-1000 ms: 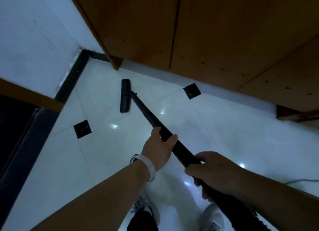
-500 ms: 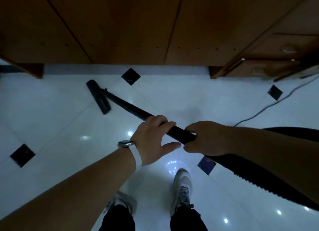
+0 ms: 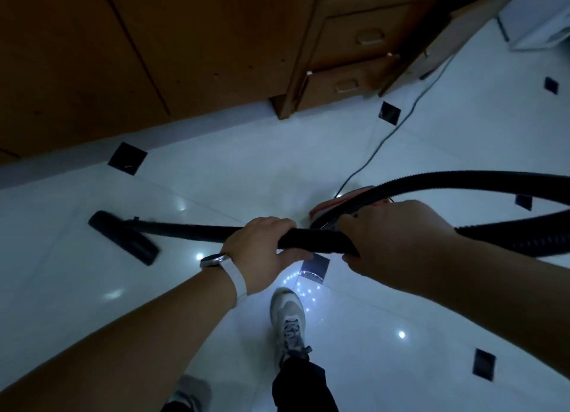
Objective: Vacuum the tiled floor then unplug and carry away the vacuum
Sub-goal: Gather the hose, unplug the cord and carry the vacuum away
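Note:
A black vacuum wand (image 3: 185,229) runs leftward to its floor nozzle (image 3: 123,237), which lies on the white tiled floor (image 3: 92,288). My left hand (image 3: 262,251), a watch on its wrist, grips the wand near its upper end. Just to the right, my right hand (image 3: 401,239) grips the wand's end where the ribbed black hose (image 3: 462,180) joins. The hose loops off to the right. An orange-red vacuum body (image 3: 333,205) sits on the floor behind my right hand, mostly hidden. Its thin power cord (image 3: 385,143) trails away to the upper right.
Wooden cabinets (image 3: 185,41) line the far side, with a drawer unit (image 3: 354,57) at upper right whose lower drawer stands slightly open. A white object (image 3: 539,17) sits at the top right corner. My feet in grey sneakers (image 3: 288,316) stand below the hands.
The view has swung to the right, bringing the vacuum body, hose loop and drawer unit into sight. The nozzle now lies farther left and lower. Both hands keep their grip on the wand.

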Demonstrator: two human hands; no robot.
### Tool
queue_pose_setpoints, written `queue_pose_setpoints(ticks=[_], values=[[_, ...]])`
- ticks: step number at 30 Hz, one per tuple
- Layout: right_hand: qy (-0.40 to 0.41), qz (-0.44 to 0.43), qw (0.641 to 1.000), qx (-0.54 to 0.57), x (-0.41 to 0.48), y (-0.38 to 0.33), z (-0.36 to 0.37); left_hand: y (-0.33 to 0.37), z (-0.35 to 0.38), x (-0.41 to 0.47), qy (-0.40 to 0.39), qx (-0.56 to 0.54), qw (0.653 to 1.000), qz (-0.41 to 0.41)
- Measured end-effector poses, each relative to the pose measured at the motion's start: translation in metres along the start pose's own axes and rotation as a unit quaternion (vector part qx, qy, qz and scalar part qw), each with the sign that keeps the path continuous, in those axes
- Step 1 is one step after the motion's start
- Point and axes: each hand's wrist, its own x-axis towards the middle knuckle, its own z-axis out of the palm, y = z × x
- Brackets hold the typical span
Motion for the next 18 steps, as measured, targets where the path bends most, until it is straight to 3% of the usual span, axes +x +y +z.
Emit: queue_pose_setpoints(ticks=[4,10,14,18], values=[[0.052,0.052,0.997,-0.033,-0.039,0.033,0.026,0.024,0.028,0.023,-0.025,0.001,1.000,0.004],[0.028,0.078,0.997,0.004,-0.063,0.091,0.072,0.078,0.077,0.062,-0.115,-0.025,0.992,0.038],[0.065,0.086,0.994,0.020,-0.070,0.136,0.113,0.102,0.110,0.098,-0.182,-0.064,0.981,0.001],[0.133,0.119,0.984,-0.008,-0.074,0.181,0.157,0.124,0.142,0.133,-0.192,-0.077,0.978,-0.035]])
